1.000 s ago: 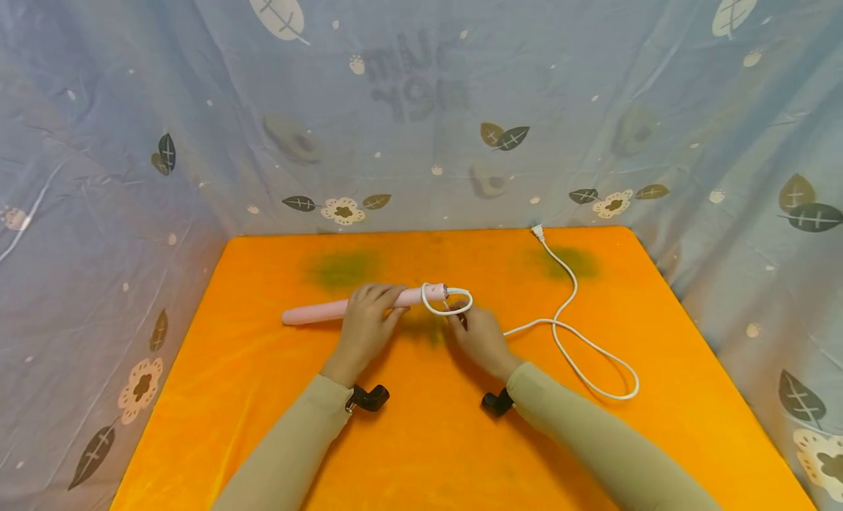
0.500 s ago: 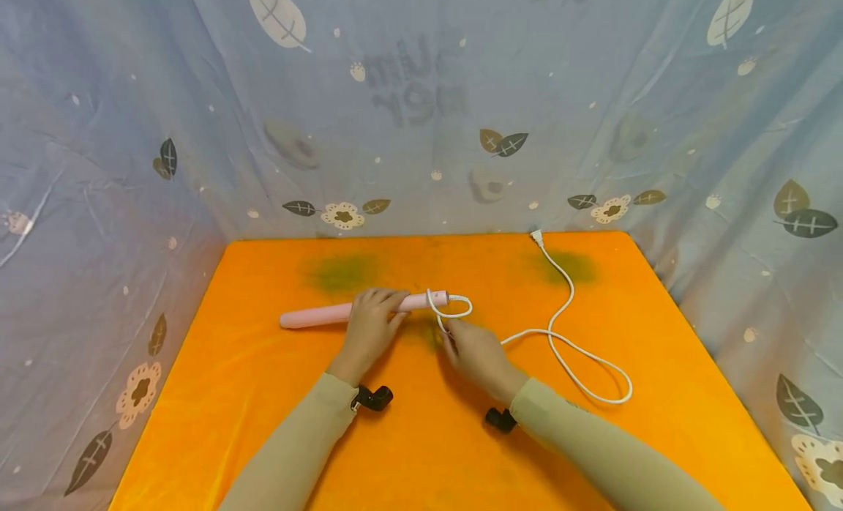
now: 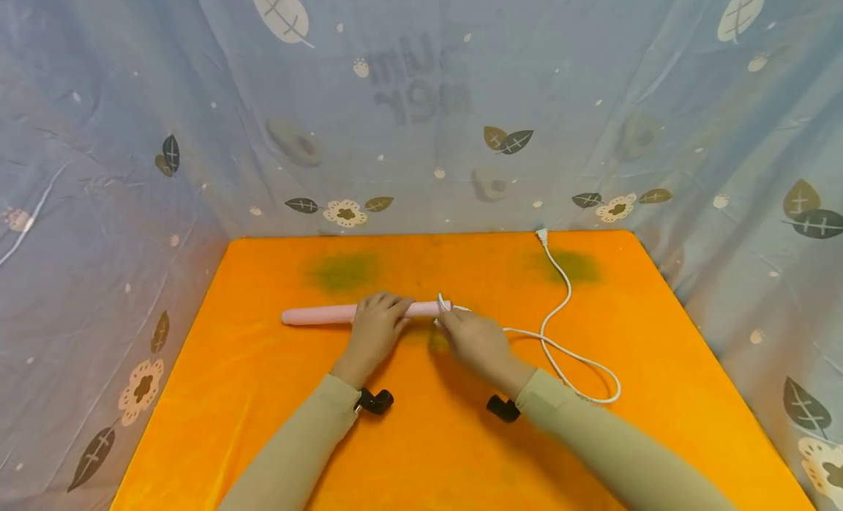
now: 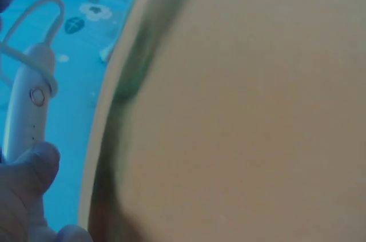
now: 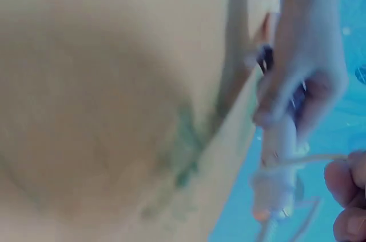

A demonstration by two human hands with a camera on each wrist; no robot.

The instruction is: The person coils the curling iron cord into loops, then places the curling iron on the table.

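A pink hair iron [image 3: 319,315], long and slim, lies crosswise in front of me with its cord end to the right. My left hand [image 3: 378,328] grips it around the middle. In the left wrist view the handle [image 4: 24,113] shows a round button and small dots, and the white cord [image 4: 34,66] loops around its end. My right hand [image 3: 477,342] is at the cord end, partly covering it. The right wrist view shows its fingertips [image 5: 343,182] pinching the cord [image 5: 317,157], which is drawn across the handle.
The rest of the cord trails right over the orange table [image 3: 421,452] in a crossed loop, up to a white plug [image 3: 542,236] near the back edge. Patterned blue-grey curtains [image 3: 421,145] hang behind and at both sides.
My right hand has brought the cord from below the handle up to its end, and the loop there has become smaller. The trailing cord has been drawn in slightly. My left hand keeps its grip.
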